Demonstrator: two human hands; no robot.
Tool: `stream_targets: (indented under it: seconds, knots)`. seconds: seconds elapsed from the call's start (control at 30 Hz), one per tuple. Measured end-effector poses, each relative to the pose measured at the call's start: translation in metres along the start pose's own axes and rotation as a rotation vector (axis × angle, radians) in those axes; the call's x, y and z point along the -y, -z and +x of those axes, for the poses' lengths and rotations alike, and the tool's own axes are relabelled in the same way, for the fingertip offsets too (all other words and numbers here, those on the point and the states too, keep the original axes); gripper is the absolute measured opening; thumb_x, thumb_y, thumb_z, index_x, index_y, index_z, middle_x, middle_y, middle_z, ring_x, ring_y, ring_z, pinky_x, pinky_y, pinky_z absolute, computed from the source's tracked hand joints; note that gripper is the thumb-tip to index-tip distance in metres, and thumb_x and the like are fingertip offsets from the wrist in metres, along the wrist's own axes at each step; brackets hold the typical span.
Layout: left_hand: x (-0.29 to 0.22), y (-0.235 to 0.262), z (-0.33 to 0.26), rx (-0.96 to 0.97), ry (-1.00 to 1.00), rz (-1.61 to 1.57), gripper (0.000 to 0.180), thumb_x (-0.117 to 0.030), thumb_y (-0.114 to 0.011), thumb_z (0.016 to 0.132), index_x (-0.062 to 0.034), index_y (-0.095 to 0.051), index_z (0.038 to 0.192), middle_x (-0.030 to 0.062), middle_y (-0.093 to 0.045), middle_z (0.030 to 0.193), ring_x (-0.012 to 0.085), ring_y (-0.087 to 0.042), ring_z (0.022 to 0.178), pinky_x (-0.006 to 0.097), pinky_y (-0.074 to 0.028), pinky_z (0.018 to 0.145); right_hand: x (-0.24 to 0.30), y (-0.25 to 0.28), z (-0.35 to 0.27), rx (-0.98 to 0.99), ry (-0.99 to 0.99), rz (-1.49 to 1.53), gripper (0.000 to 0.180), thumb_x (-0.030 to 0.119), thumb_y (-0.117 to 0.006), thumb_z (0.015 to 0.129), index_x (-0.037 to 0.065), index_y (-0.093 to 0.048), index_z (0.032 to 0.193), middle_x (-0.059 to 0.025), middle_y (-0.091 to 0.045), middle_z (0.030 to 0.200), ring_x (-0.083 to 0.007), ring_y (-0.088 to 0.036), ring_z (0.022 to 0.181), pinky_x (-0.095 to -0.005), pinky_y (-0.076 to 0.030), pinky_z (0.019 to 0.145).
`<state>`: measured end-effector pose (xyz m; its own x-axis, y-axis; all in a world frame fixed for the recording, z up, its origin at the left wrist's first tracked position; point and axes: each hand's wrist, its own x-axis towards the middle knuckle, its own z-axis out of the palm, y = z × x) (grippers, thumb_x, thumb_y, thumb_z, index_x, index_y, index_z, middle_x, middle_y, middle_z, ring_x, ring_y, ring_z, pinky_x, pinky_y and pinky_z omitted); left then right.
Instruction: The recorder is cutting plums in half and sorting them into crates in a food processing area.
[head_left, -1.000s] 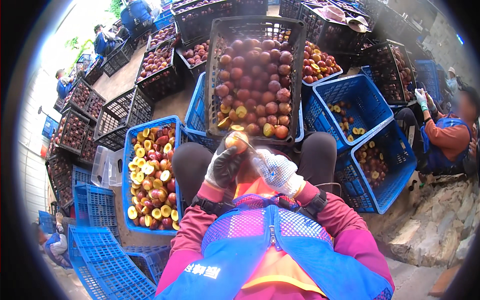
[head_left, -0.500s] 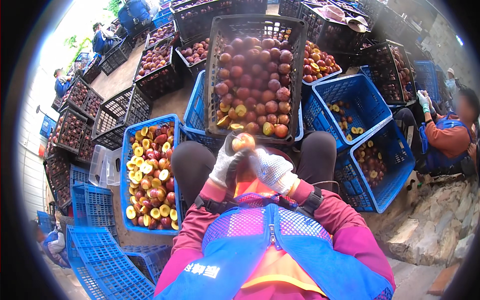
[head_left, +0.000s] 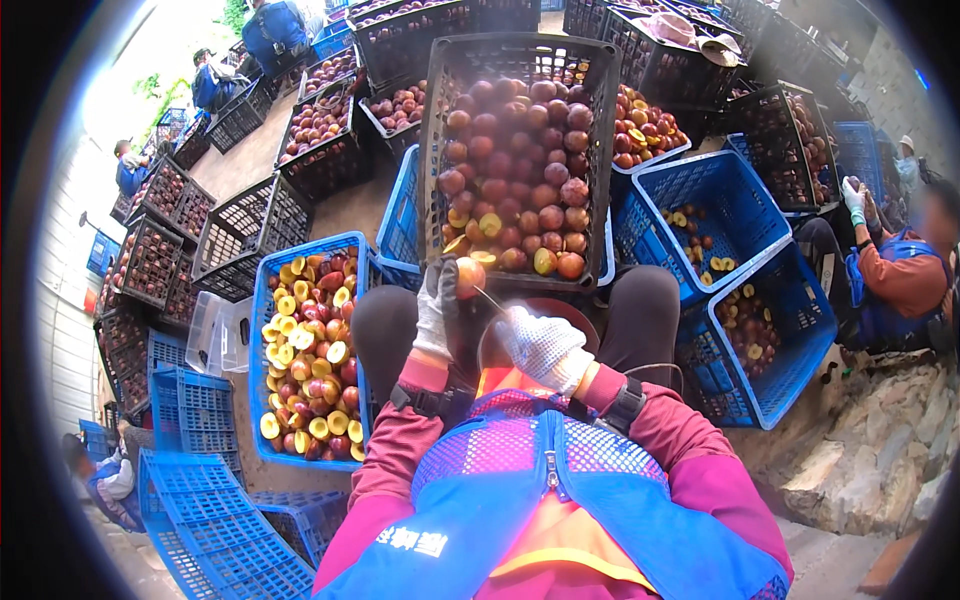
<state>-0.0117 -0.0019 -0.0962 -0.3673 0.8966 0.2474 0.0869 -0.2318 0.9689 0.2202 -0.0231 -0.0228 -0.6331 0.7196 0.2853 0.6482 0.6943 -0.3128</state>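
Note:
My left hand (head_left: 436, 312), in a white knitted glove, is closed around a reddish-yellow plum (head_left: 469, 278), just below the near edge of a black crate (head_left: 432, 200) of whole plums. To its right, my gloved right hand (head_left: 545, 345) grips a thin knife (head_left: 490, 299) whose blade points at the fruit. Whether the tip touches the plum is hard to see. Beneath the hands, between my knees, a reddish-brown round container (head_left: 565, 312) shows in part. On the left stands a blue crate (head_left: 262, 350) full of pitted plum halves.
Two blue crates (head_left: 735, 168) (head_left: 800, 375) holding some plums stand at my right knee. Stacked blue crates (head_left: 205, 500) lie lower left. Black crates (head_left: 255, 235) line the far side. A co-worker (head_left: 900, 265) sits at the right, near a rough stone ledge (head_left: 860, 450).
My left hand has shifted left with the plum, away from my right hand, and the knife blade now shows between them. The co-worker at the right has moved their hands.

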Motion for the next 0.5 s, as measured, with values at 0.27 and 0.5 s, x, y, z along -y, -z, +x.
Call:
stream_targets:
  seconds: [0.27, 0.5]
  knots:
    - [-0.046, -0.023, -0.017, 0.057, 0.120, 0.074, 0.069, -0.059, -0.077, 0.103, -0.0028, -0.060, 0.140, 0.0121, -0.071, 0.121, 0.0208, -0.069, 0.109, 0.037, -0.059, 0.094, 0.001, -0.018, 0.008, -0.066, -0.046, 0.039, 0.022, 0.034, -0.069, 0.108, 0.013, -0.069, 0.100, -0.0123, -0.069, 0.069, -0.0346, -0.071, 0.058, -0.0498, -0.055, 0.050]
    - [-0.056, -0.020, -0.021, 0.112, 0.113, -0.107, 0.053, -0.045, -0.080, 0.105, -0.0054, -0.066, 0.138, 0.0055, -0.070, 0.118, 0.0159, -0.069, 0.101, 0.031, -0.061, 0.083, 0.016, 0.010, 0.014, 0.044, -0.166, 0.094, 0.021, 0.034, -0.068, 0.108, 0.013, -0.069, 0.107, -0.0140, -0.074, 0.075, -0.0372, -0.075, 0.063, -0.0522, -0.057, 0.054]
